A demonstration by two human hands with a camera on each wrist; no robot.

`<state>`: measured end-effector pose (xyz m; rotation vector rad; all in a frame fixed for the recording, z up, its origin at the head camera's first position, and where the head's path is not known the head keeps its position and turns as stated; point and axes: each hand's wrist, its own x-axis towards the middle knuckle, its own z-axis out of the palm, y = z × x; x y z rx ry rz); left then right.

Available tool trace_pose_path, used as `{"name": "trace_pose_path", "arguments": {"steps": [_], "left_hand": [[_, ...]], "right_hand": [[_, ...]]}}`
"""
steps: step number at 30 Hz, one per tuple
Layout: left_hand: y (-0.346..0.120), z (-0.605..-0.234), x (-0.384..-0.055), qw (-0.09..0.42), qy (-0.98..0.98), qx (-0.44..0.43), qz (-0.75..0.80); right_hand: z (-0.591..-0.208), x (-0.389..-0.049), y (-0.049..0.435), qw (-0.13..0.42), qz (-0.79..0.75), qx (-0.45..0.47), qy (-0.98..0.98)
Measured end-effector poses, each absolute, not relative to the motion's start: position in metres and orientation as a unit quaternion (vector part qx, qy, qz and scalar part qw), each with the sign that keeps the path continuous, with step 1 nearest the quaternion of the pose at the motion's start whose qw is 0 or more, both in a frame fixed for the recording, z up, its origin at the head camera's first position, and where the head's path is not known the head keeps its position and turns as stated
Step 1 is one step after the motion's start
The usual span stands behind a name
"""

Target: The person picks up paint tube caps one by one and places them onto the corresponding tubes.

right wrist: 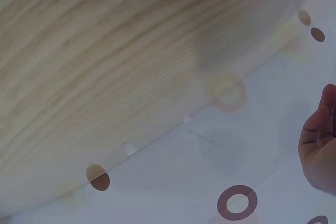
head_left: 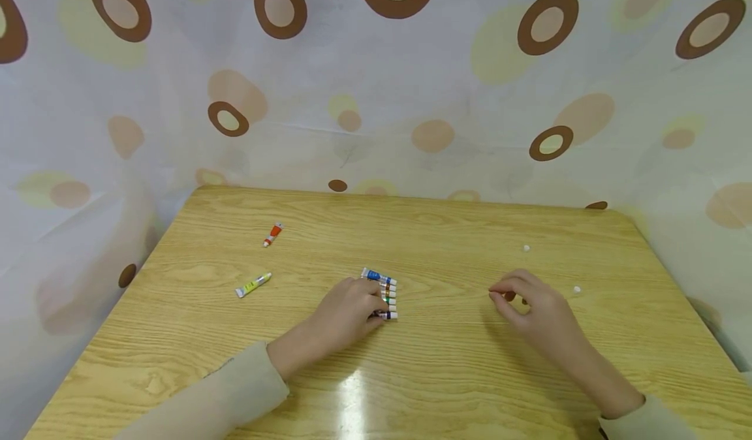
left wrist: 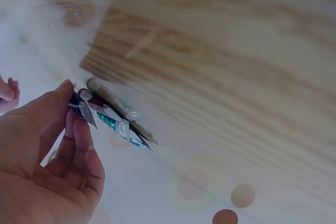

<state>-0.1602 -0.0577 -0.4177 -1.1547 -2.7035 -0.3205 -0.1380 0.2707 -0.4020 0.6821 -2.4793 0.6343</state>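
Observation:
My left hand (head_left: 350, 308) pinches the dark blue paint tube (left wrist: 83, 109) at the near end of a short row of tubes. Beside it lie a green-labelled tube (left wrist: 108, 121) and others, their white caps all facing right; my fingers hide part of them. At the row's far end is a blue paint tube (head_left: 378, 277). My right hand (head_left: 543, 313) hovers over the table to the right, fingers loosely bent, thumb and forefinger tips close together. Nothing shows between them. In the right wrist view only part of this hand (right wrist: 320, 148) appears at the edge.
To the left on the wooden table (head_left: 440, 368) lie a yellow-green paint tube (head_left: 254, 285) and, farther back, a red one (head_left: 273, 234). Two small white pieces, one farther back (head_left: 526, 248) and one nearer (head_left: 577, 290), sit at the right. A dotted curtain (head_left: 399, 81) surrounds the table.

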Motion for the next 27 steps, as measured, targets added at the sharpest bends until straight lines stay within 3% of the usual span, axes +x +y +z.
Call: {"name": "trace_pose_path", "arguments": {"steps": [15,27], "left_hand": [[-0.056,-0.423,-0.161,0.092,-0.905,-0.401,-0.109],[-0.057,-0.423,-0.161,0.095,-0.903,-0.404,-0.11]], "right_hand": [[-0.403,-0.142,0.34,0.23,0.17,0.181,-0.941],[-0.407,-0.148,0.404,0.097,0.17,0.049,-0.979]]}}
